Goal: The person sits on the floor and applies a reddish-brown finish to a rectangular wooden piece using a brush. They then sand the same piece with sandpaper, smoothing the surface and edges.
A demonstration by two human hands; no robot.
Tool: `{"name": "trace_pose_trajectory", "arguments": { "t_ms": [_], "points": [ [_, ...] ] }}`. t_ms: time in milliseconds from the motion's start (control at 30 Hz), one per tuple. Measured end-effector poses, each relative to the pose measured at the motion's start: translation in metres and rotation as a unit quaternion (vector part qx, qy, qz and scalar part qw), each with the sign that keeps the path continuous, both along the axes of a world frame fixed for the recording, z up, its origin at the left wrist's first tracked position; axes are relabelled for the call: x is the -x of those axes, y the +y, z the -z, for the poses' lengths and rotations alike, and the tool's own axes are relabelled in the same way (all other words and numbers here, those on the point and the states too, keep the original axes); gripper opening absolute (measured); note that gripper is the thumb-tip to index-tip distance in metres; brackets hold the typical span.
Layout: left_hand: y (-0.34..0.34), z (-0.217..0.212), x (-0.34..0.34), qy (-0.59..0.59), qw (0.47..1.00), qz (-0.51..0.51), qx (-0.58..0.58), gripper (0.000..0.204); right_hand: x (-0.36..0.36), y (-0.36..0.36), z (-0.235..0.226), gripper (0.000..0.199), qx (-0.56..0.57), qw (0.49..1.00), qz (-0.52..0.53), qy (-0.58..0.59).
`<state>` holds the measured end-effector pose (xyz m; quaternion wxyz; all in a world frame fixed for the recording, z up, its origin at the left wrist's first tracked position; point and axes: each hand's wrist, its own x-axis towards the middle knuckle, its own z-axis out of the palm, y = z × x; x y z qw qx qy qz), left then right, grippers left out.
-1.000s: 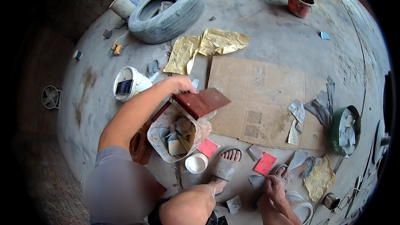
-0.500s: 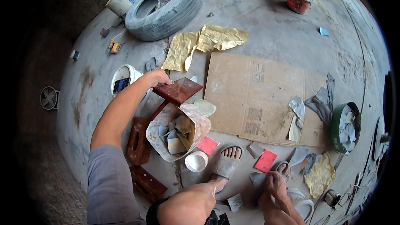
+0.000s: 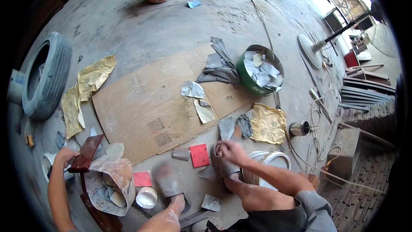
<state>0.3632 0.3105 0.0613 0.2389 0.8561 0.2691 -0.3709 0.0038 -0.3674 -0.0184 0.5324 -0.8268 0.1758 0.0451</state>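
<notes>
The left hand (image 3: 64,154) is closed around the near end of a dark red-brown tile (image 3: 88,151), holding it tilted just above the floor, to the left of the big flattened cardboard sheet (image 3: 150,103). Right beside the tile, below the cardboard's near-left corner, stands a crumpled bag (image 3: 112,182) stuffed with grey and pale scraps; a small pink-red square (image 3: 142,178) lies against its right side, and a white round lid (image 3: 146,197) sits just below that.

The right hand (image 3: 227,151) is curled shut at the cardboard's near edge, its fingers pressing on the top of a grey sandal-clad foot (image 3: 222,165); whether it grips anything small cannot be told. A bright red square piece (image 3: 199,155) lies on the concrete just left of this hand, with a grey tile piece (image 3: 181,153) beside it. A white bucket (image 3: 268,163) sits just to the right of the hand.

At the cardboard's far-right corner rests a green tub (image 3: 253,86) filled with grey shards, with a grey rag (image 3: 219,66) next to it. A worn tyre (image 3: 45,75) lies well to the left of the cardboard, crumpled yellow paper (image 3: 88,81) between them.
</notes>
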Motion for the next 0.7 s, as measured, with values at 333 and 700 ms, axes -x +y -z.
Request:
{"name": "trace_pose_trajectory", "arguments": {
  "t_ms": [333,700],
  "points": [
    [0.032,0.013,0.012,-0.041,0.989,0.089,-0.109,0.020,-0.111,-0.232,0.019,0.046,-0.273,0.824,0.489,0.085],
    [-0.010,-0.043,-0.033,-0.083,0.984,0.090,-0.132,0.038,-0.082,-0.356,0.176,0.036,-0.498,0.725,0.452,0.145]
  ]
}}
